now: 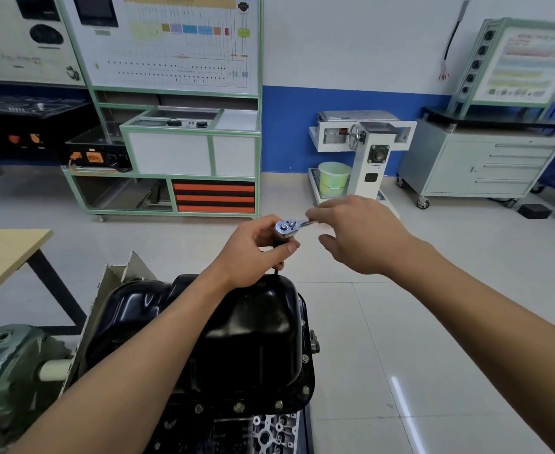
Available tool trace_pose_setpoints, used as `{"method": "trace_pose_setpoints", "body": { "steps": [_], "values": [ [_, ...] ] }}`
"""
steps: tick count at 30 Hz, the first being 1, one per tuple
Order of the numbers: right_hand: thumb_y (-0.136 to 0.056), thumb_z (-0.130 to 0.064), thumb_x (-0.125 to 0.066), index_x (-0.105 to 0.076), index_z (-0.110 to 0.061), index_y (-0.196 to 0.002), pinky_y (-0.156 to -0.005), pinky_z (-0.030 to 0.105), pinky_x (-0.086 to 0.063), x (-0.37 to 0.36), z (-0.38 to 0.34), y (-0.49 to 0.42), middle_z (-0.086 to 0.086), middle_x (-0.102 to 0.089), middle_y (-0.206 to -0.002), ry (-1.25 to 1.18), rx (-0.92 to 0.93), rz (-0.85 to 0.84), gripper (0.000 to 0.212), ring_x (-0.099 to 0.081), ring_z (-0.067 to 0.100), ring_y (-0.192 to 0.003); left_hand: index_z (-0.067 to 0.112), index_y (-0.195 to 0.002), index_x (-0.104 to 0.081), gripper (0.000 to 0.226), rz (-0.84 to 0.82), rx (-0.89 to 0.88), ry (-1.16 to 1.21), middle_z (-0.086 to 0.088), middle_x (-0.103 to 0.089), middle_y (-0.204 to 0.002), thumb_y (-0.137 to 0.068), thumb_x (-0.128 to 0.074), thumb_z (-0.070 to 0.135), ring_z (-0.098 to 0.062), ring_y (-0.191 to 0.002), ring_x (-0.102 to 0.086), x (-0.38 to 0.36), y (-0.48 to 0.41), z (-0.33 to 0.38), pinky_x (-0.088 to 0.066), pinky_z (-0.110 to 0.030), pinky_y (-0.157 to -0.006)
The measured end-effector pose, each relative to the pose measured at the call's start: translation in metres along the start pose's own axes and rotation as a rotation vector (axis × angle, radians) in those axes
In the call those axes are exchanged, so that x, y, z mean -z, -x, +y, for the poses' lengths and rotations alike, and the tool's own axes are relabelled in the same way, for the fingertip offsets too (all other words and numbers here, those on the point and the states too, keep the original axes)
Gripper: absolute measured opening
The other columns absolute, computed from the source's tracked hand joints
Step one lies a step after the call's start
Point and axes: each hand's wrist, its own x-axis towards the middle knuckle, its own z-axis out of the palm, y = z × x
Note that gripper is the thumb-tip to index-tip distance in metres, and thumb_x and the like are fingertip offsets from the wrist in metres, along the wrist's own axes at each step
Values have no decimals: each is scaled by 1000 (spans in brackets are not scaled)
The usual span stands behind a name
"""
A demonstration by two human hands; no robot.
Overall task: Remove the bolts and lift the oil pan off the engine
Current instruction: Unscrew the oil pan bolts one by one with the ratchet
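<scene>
A pale glossy tiled floor (433, 322) runs back to a blue-and-white wall, where a green-framed training board (171, 44), a white wheeled stand (368, 152) and a grey drawer cabinet on casters (479, 168) are lined up. A light wooden counter (4, 257) juts in at the left edge. The glossy black steel oil pan (256, 326) sits on the upturned engine (263, 434) at bottom centre, with small hex flange bolts (239, 407) along its near rim. Open floor lies to its right and beyond. Over the pan's far edge, the left hand (253, 253) has its fingers curled round the head of a chrome ratchet wrench (289, 227), while the right hand (364, 237) pinches its handle.
</scene>
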Motion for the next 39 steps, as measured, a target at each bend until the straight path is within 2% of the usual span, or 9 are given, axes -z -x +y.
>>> {"method": "trace_pose_setpoints", "body": {
  "steps": [3,8,14,17,20,25,30,35,39],
  "values": [
    [-98,-13,-51,-32,-31,-154,-110,40,-39,-10,6,-6,-6,-29,-162,-112,43,-39,62,-32,25,-141,11,-106,-69,25,-3,11,-4,-22,-71,-96,-84,-72,22,-46,-84,-66,0,1,2,-62,-39,-69],
    [-94,2,-47,-20,-30,-159,-113,39,-35,-20,7,-8,-8,-10,-168,-244,101,-40,76,-23,22,-142,20,-99,-74,17,11,-1,-11,-18,-73,-93,-89,-72,6,-50,-87,-67,-1,0,1,-60,-57,-77],
    [-102,-19,-46,-36,-26,-151,-97,43,-47,-19,4,3,0,-43,-151,-88,37,48,51,-44,29,-127,15,-100,-76,14,52,4,-16,-19,-71,-89,-87,-79,12,-43,-70,-67,1,-1,-1,-60,-50,-76],
    [-105,-36,-38,-59,-23,-122,-72,39,-48,-8,-1,11,2,-62,-103,-5,-15,80,30,-58,32,-96,16,-106,-77,19,51,-1,-18,-17,-71,-87,-88,-79,9,-42,-69,-66,1,-1,-2,-60,-46,-75],
    [-104,-42,-40,-63,-22,-89,-53,34,-28,3,-3,15,0,-44,-68,-28,-18,63,34,-51,32,-73,15,-107,-77,19,59,-8,-14,-16,-71,-86,-89,-77,7,-42,-69,-66,1,-1,-1,-61,-40,-73],
    [-98,-46,-56,-55,-30,-55,-50,31,-34,7,-15,23,2,-56,-58,-350,-55,-20,45,-49,16,-62,17,-96,-78,17,81,-23,11,-11,-73,-80,-87,-78,2,-33,-64,-63,-1,-2,1,-60,-47,-70],
    [-95,-43,-60,-68,-7,-61,-59,43,-52,-5,-30,31,15,-65,-60,-609,-75,-11,50,-57,26,-58,25,-92,-77,17,90,-47,9,-6,-77,-83,-80,-81,12,-37,-70,-69,-1,1,2,-61,-49,-68],
    [-96,-46,-59,-67,-13,-64,-62,43,-54,-12,-33,33,14,-68,-62,-689,-62,-43,46,-61,30,-60,17,-91,-72,15,84,-46,-36,-3,-77,-84,-78,-79,18,-34,-79,-72,0,-1,-2,-62,-49,-69],
    [-92,-42,-67,-64,-21,-62,-55,32,-45,-1,-30,28,9,-67,-63,-672,2,-147,37,-51,17,-49,17,-84,-65,17,81,-41,-27,-5,-77,-84,-77,-80,19,-28,-76,-72,1,-2,-1,-61,-44,-63]
  ]
}}
